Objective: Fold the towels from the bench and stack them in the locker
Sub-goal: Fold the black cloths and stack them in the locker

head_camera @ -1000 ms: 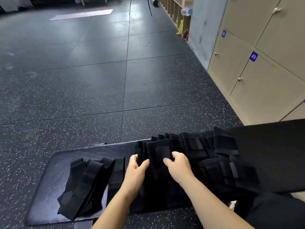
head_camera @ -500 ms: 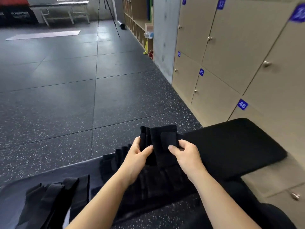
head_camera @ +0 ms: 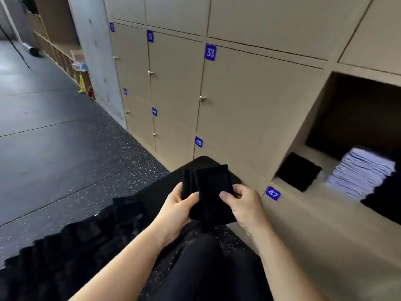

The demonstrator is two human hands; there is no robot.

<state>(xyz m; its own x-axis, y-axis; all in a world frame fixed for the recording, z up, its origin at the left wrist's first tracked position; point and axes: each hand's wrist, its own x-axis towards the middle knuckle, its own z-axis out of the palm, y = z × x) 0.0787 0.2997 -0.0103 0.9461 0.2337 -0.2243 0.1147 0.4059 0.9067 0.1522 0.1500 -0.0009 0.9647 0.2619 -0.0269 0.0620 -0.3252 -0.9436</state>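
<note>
Forearms reach out bare over black-clad legs (head_camera: 206, 270), and both hands meet on one folded black towel (head_camera: 209, 190), held upright in the air between them. The left hand (head_camera: 176, 206) grips its left edge, thumb lying across the front and fingers hidden behind the cloth. The right hand (head_camera: 246, 205) pinches its right edge, thumb on the front and fingers curled round the side. Several layers show at the towel's top left corner.

Below and left of the left hand, a blurred heap (head_camera: 86, 237) of more black cloth lies along the bench (head_camera: 156, 192), whose rounded end shows just beyond the towel.

Right of the right hand, label 47 (head_camera: 273, 193) sits on a locker front. Up and right of that label the locker (head_camera: 323, 159) stands open. Inside, a black fold (head_camera: 299, 171) lies at the front left, a pale stack (head_camera: 362, 172) sits to its right, and a dark pile (head_camera: 386, 203) lies at the frame's edge, touching the pale stack.

Beyond the hands, closed tan doors (head_camera: 249, 101) carry blue numbers, 48 and 33 among them. Farther left rises a grey pillar (head_camera: 95, 51), with dark speckled floor (head_camera: 54, 159) spreading left of it.
</note>
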